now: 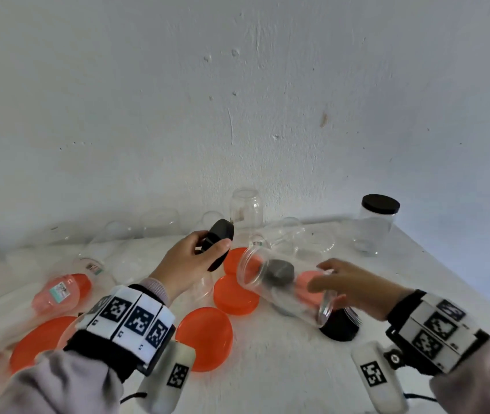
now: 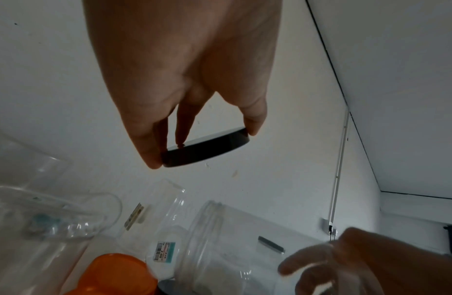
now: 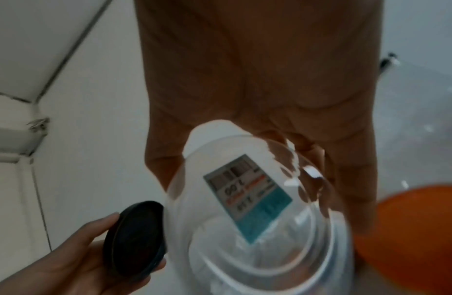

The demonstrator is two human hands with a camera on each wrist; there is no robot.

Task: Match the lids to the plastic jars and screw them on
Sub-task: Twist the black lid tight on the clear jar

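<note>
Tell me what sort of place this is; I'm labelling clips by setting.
Probably a plain room at home or a makeshift workspace: a white-covered table against a scuffed white wall, strewn with clear jars and orange lids.

The orange lids (image 1: 42, 339) at the head view's lower left smear into blur. The clear jar (image 3: 258, 229) runs off the right wrist view's bottom edge, its sticker (image 3: 247, 196) unreadable.
</note>
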